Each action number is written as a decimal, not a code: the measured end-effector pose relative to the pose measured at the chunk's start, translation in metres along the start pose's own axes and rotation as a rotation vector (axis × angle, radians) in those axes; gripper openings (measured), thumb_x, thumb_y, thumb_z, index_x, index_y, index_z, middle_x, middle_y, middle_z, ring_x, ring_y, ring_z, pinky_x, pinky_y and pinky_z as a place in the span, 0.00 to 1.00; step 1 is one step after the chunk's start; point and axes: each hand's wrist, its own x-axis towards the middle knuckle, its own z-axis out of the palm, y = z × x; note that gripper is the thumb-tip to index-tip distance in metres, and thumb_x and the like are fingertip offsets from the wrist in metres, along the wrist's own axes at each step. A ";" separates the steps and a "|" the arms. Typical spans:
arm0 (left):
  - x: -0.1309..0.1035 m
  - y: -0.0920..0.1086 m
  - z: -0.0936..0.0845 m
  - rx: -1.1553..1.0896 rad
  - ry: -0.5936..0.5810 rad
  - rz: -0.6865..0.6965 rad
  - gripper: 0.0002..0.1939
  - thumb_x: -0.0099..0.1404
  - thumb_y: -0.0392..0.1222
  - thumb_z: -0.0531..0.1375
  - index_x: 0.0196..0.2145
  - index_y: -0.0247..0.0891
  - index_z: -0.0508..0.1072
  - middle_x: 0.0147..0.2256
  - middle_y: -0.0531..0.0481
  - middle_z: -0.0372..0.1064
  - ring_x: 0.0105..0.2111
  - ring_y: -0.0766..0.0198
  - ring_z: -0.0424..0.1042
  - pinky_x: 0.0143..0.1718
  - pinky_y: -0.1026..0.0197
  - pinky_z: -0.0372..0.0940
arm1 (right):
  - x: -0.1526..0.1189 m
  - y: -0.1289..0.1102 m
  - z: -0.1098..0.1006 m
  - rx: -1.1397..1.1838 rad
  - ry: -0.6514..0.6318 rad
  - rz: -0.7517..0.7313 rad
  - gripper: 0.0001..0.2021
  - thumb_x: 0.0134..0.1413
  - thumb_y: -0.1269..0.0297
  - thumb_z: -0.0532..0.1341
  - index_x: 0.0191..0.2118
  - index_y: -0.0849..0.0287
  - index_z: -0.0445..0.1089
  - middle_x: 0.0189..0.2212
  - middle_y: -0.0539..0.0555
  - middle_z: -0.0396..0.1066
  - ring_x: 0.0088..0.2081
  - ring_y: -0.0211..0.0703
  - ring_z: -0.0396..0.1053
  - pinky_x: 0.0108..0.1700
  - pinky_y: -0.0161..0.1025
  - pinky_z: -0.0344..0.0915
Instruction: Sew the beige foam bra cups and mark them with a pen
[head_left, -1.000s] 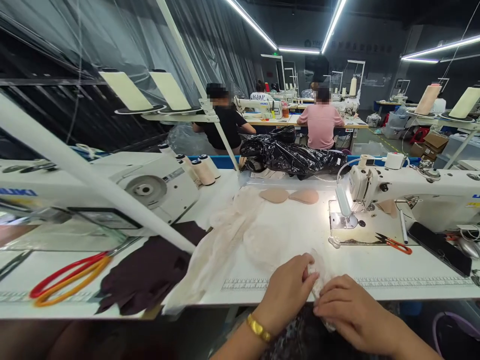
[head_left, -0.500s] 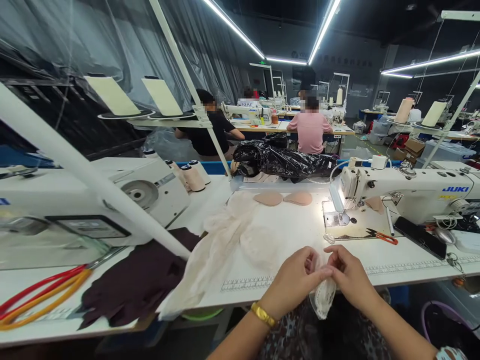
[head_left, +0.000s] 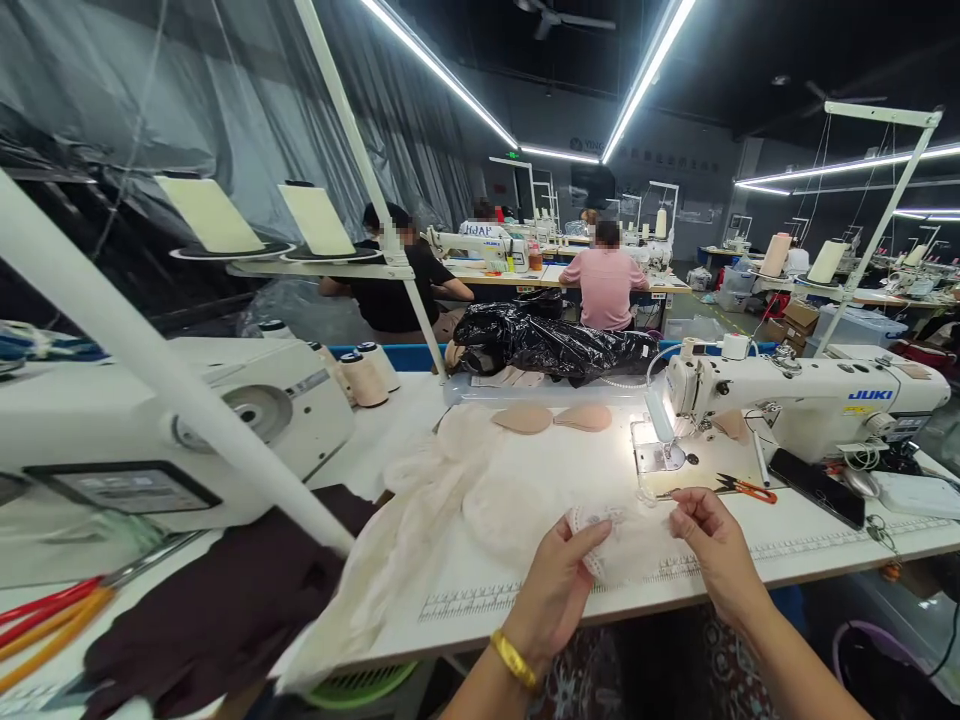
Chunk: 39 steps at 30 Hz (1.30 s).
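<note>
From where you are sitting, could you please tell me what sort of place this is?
It looks like a garment sewing workshop: a JUKI sewing machine stands on the table, cones of thread sit on a rack, and co-workers sit at similar machines beyond.

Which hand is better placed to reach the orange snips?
Probably the right hand: it is nearer the orange snips; the left hand is farther off. Both appear to hold the pale fabric.

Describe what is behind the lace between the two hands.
Around the lace, the table and its ruler show. The left hand and right hand hold the lace; it covers the surface directly behind, so anything small there cannot be made out.
</note>
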 end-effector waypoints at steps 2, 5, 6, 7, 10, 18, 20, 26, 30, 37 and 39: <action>-0.001 -0.005 0.002 0.033 0.029 0.038 0.24 0.54 0.49 0.74 0.44 0.37 0.74 0.44 0.44 0.79 0.46 0.51 0.77 0.47 0.53 0.70 | 0.000 -0.002 0.003 0.039 0.001 0.009 0.20 0.55 0.44 0.69 0.43 0.56 0.73 0.30 0.49 0.70 0.32 0.42 0.68 0.37 0.40 0.68; 0.004 0.000 -0.002 0.243 -0.037 0.037 0.26 0.57 0.56 0.71 0.46 0.38 0.71 0.41 0.46 0.78 0.41 0.53 0.76 0.43 0.54 0.70 | 0.007 -0.002 0.003 0.164 0.006 0.043 0.18 0.57 0.46 0.69 0.44 0.54 0.72 0.30 0.47 0.68 0.29 0.38 0.66 0.34 0.37 0.66; 0.008 0.007 -0.006 0.398 -0.057 0.044 0.26 0.58 0.59 0.69 0.45 0.38 0.71 0.38 0.47 0.77 0.39 0.53 0.75 0.42 0.55 0.69 | 0.013 0.000 0.002 0.187 0.000 0.063 0.18 0.56 0.46 0.70 0.44 0.53 0.72 0.30 0.47 0.67 0.28 0.37 0.65 0.34 0.37 0.66; 0.014 0.016 -0.009 0.603 -0.048 0.067 0.26 0.60 0.61 0.67 0.44 0.38 0.71 0.35 0.49 0.76 0.37 0.54 0.75 0.40 0.55 0.68 | 0.020 0.002 0.000 0.188 -0.014 0.085 0.20 0.54 0.46 0.71 0.44 0.53 0.72 0.29 0.46 0.67 0.28 0.37 0.65 0.33 0.37 0.65; 0.046 0.054 -0.017 1.313 0.112 0.254 0.18 0.66 0.58 0.62 0.41 0.39 0.71 0.36 0.47 0.74 0.36 0.53 0.74 0.41 0.53 0.67 | 0.042 0.014 -0.005 0.119 -0.056 0.138 0.23 0.48 0.43 0.73 0.41 0.56 0.74 0.27 0.47 0.68 0.28 0.39 0.67 0.33 0.38 0.67; 0.168 0.092 0.001 1.614 0.192 0.417 0.13 0.72 0.45 0.62 0.50 0.36 0.74 0.51 0.43 0.73 0.49 0.54 0.74 0.52 0.46 0.71 | 0.057 0.043 -0.003 0.107 -0.046 0.137 0.26 0.49 0.39 0.70 0.42 0.57 0.73 0.27 0.49 0.71 0.30 0.45 0.72 0.32 0.40 0.68; 0.183 0.089 0.007 1.570 0.220 0.444 0.16 0.73 0.47 0.61 0.54 0.37 0.73 0.54 0.43 0.71 0.49 0.54 0.74 0.50 0.48 0.73 | 0.057 0.046 -0.001 0.090 -0.032 0.126 0.26 0.49 0.39 0.70 0.43 0.57 0.73 0.27 0.49 0.70 0.30 0.45 0.72 0.32 0.40 0.67; 0.186 0.091 0.012 1.375 0.320 0.523 0.19 0.72 0.47 0.62 0.55 0.35 0.72 0.54 0.41 0.70 0.50 0.52 0.74 0.50 0.47 0.73 | 0.056 0.041 -0.002 0.001 -0.020 0.069 0.22 0.56 0.42 0.67 0.45 0.55 0.73 0.29 0.48 0.69 0.33 0.44 0.69 0.39 0.40 0.66; 0.172 0.102 0.007 1.227 0.398 0.544 0.15 0.73 0.49 0.62 0.50 0.36 0.73 0.49 0.44 0.72 0.46 0.56 0.74 0.47 0.50 0.73 | 0.059 0.032 -0.005 0.045 -0.024 0.091 0.22 0.55 0.44 0.68 0.45 0.56 0.72 0.32 0.50 0.71 0.35 0.45 0.71 0.41 0.41 0.69; 0.097 0.092 0.005 0.869 0.274 0.422 0.22 0.57 0.51 0.65 0.45 0.38 0.67 0.33 0.48 0.75 0.32 0.58 0.75 0.34 0.56 0.72 | 0.048 0.017 -0.005 0.076 0.069 0.033 0.21 0.56 0.45 0.69 0.46 0.55 0.72 0.37 0.53 0.72 0.41 0.46 0.72 0.46 0.43 0.71; 0.069 0.081 0.007 0.675 0.200 0.289 0.22 0.54 0.49 0.68 0.44 0.37 0.70 0.34 0.47 0.76 0.32 0.59 0.75 0.34 0.57 0.72 | 0.035 0.003 -0.010 0.045 0.018 -0.052 0.17 0.61 0.48 0.67 0.48 0.53 0.71 0.39 0.53 0.72 0.44 0.47 0.72 0.50 0.43 0.70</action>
